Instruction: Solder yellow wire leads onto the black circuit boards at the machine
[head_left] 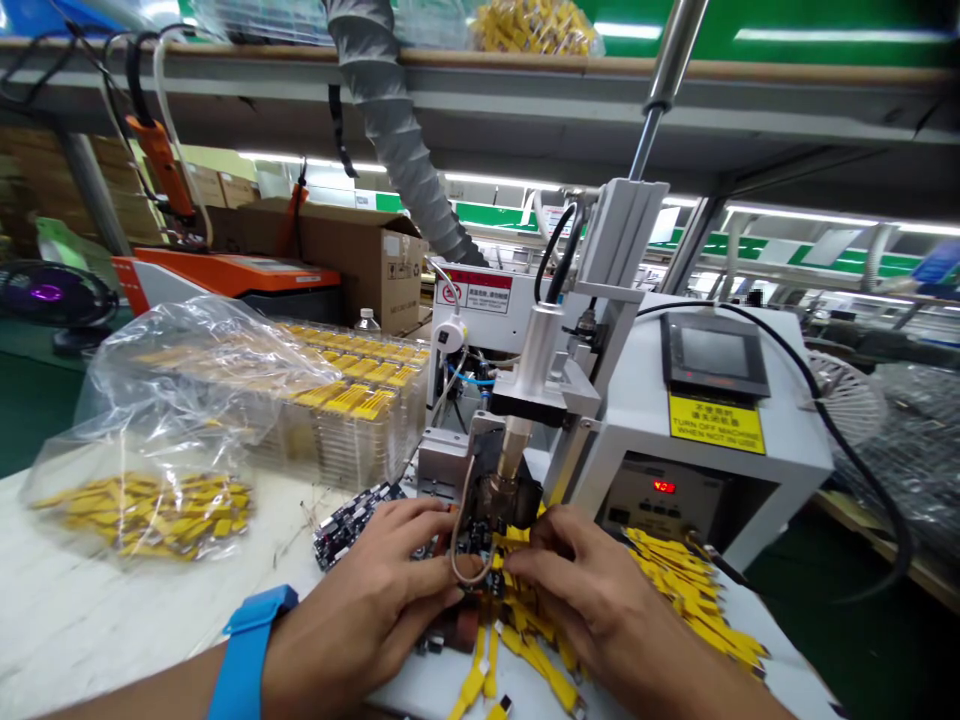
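My left hand, with a blue band on its wrist, reaches beneath the machine's heated head. Its thumb and index finger are pressed together near small black parts, and what lies between them is hidden. My right hand pinches the end of a yellow cable at the same spot. More short yellow cables with metal plugs lie beneath and between the hands. A thin looped tube hangs from the head in front of the left fingers. Small black-and-silver connectors are heaped beside the left hand.
A clear bag of yellow pieces and stacked clear trays occupy the left of the table. Yellow cables are piled at right. The control box stands behind them. A grey hose and shelf hang overhead.
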